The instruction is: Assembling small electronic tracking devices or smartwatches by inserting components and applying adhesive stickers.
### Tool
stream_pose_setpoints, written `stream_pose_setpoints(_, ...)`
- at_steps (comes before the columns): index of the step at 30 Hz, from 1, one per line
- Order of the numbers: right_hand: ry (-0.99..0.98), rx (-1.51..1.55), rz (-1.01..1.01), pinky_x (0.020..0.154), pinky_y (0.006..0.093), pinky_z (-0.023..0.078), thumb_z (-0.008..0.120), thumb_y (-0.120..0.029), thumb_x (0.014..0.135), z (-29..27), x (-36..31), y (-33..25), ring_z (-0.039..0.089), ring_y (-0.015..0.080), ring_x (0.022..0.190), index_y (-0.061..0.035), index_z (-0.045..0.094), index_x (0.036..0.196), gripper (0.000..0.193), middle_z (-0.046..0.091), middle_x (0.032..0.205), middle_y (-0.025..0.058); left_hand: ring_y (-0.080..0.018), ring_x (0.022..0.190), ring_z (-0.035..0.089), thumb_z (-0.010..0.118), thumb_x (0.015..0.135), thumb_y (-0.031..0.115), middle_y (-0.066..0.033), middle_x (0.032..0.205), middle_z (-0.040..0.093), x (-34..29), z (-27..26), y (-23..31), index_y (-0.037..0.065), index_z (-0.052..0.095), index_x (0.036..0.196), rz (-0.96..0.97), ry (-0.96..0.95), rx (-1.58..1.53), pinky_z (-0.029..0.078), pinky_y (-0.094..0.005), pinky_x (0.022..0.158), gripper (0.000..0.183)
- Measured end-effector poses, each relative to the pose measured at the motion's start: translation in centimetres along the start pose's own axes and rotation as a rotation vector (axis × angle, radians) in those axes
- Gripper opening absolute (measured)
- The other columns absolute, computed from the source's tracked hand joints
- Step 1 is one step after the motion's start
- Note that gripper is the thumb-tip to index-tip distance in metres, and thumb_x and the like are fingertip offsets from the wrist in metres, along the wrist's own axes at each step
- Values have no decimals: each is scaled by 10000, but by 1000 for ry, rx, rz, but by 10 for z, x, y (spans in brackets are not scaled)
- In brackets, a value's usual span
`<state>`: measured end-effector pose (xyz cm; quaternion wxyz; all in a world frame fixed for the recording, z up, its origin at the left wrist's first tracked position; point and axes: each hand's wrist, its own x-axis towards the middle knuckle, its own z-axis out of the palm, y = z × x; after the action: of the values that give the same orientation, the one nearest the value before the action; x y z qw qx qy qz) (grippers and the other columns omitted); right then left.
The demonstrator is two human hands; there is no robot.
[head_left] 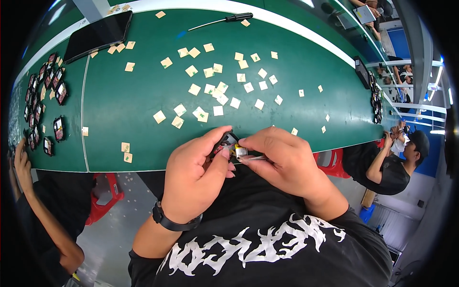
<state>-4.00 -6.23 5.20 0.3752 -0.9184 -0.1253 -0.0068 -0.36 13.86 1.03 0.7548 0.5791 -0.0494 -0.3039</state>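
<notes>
A white-printed black cloth shirt (282,203) sits below the left hand (195,162) gripping a small black-framed device (230,139), the right hand (287,157) pinching its silver-yellow block (240,152).

A head-worn fisheye camera looks down at the worktop (138,91) from close above its near edge. It sees past the far edge.
</notes>
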Motion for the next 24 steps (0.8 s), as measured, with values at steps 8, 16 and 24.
stream_pose_setpoints(8, -32, 148, 131, 661, 325, 561, 720, 22, 819, 0, -3, -3, 710, 246, 765, -9, 717, 1071, 255, 710, 912, 117, -99, 771, 671, 560, 967, -51, -76, 945, 673, 2, 4, 3, -42, 616, 1259, 12, 39, 0, 582, -254, 652, 298)
stream_pose_setpoints(16, 87, 102, 37, 593, 247, 507, 716, 29, 871, 12, 2, -4, 669, 161, 661, 18, 738, 1022, 153, 718, 839, 113, -111, 864, 676, 536, 1003, -41, -75, 1036, 664, 3, -1, 0, -36, 580, 1283, 68, -25, 32, 568, -230, 641, 284)
stream_pose_setpoints(24, 6, 268, 274, 556, 236, 465, 724, -42, 922, 14, 2, -7, 633, 120, 652, 39, 741, 1007, 119, 725, 849, 102, -132, 840, 703, 549, 996, -24, -96, 1024, 695, 2, -5, 1, -45, 581, 1350, 123, -67, 203, 590, -273, 767, 356)
